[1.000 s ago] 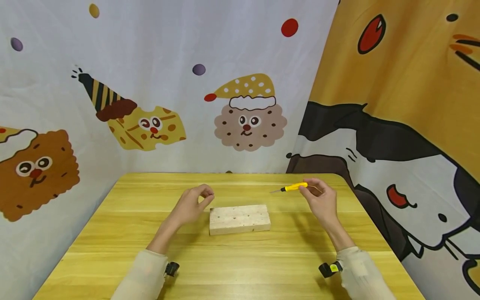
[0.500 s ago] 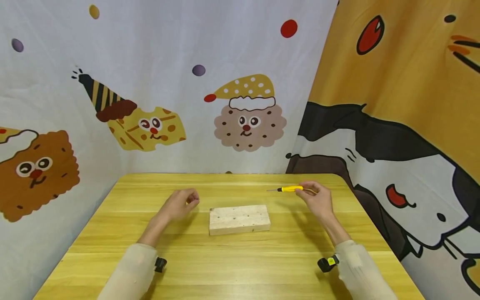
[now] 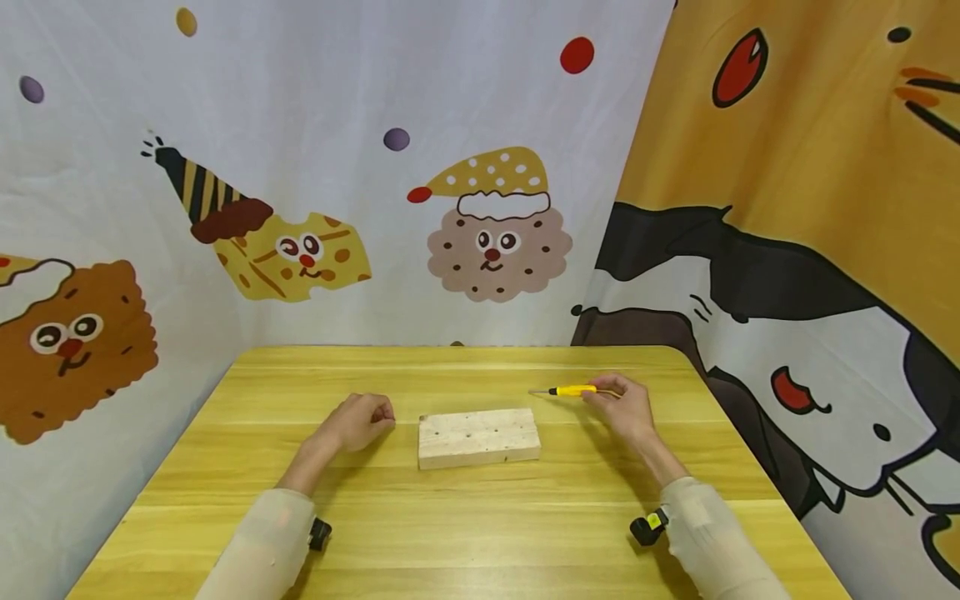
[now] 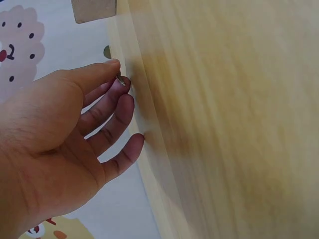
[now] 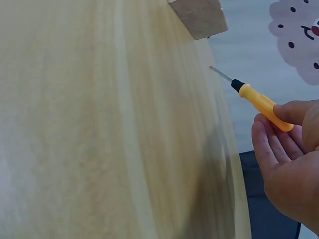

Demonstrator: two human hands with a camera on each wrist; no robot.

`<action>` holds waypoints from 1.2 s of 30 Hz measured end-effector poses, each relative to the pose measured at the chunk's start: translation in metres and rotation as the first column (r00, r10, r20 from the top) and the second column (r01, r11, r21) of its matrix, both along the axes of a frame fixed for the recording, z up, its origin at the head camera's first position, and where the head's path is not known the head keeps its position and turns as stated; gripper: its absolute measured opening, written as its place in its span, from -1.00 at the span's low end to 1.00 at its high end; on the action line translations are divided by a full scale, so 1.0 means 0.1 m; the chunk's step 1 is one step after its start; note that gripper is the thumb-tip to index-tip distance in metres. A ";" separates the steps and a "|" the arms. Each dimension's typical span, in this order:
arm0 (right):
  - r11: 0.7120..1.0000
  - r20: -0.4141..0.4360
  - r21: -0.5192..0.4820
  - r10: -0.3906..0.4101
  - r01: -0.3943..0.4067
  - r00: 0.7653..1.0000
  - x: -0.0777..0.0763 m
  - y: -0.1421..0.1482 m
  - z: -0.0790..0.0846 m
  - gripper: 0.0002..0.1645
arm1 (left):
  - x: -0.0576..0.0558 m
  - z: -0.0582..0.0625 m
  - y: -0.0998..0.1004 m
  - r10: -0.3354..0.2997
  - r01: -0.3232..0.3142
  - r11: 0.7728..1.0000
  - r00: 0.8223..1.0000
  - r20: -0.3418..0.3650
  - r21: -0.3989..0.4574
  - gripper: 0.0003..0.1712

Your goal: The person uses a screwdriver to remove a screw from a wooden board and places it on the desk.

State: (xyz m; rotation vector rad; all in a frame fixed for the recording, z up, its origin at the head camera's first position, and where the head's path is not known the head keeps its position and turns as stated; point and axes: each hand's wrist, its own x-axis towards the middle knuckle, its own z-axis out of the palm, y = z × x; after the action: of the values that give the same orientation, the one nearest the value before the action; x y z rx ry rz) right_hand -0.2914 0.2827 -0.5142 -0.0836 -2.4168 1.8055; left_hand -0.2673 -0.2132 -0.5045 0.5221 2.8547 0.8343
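Note:
A pale wooden block (image 3: pixel 478 438) with several small holes in its top lies on the table between the two hands. Left of the block, my left hand (image 3: pixel 362 422) is low over the table. In the left wrist view its thumb and forefinger pinch a small screw (image 4: pixel 120 80), mostly hidden by the fingertips. My right hand (image 3: pixel 624 408), to the right of the block, holds a yellow screwdriver (image 3: pixel 576 390) by the end of its handle. The screwdriver's thin metal shaft points left, beyond the block's far right corner and apart from it.
The light wooden table (image 3: pixel 480 533) reaches back to a patterned curtain (image 3: pixel 315 100). Small black wrist cameras sit on both sleeves; the right one (image 3: pixel 647 528) carries a yellow label.
My left hand has drawn back to the left, away from the block, and come down lower. My right hand has moved slightly left and down with the screwdriver. The block has stayed put.

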 end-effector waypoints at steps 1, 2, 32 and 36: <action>1.000 -0.001 0.027 -0.003 0.003 1.000 0.00 0.00 -0.02 -0.59 | 0.00 0.00 0.00 0.000 0.000 1.000 1.000 0.002 -0.001 -0.91; 0.998 -0.005 0.067 -0.003 0.003 1.000 0.00 0.01 -0.03 -0.63 | 0.00 0.00 0.01 0.000 0.000 1.000 1.000 0.004 -0.001 -0.91; 0.798 -0.019 0.588 0.177 -0.132 0.984 -0.05 0.04 -0.17 -0.81 | 0.03 0.02 -0.04 -0.017 0.015 1.000 0.998 0.059 0.021 -0.96; 0.797 0.001 0.584 0.187 -0.152 0.982 -0.03 0.03 -0.17 -0.75 | 0.04 0.03 -0.05 -0.017 0.016 1.000 0.998 0.068 0.023 -0.92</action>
State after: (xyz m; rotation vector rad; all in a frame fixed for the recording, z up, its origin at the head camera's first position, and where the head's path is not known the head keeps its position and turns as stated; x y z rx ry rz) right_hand -0.2949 0.2856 -0.5312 0.2498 -2.8884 1.0068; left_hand -0.2634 -0.2182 -0.5018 0.5089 2.7786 0.8656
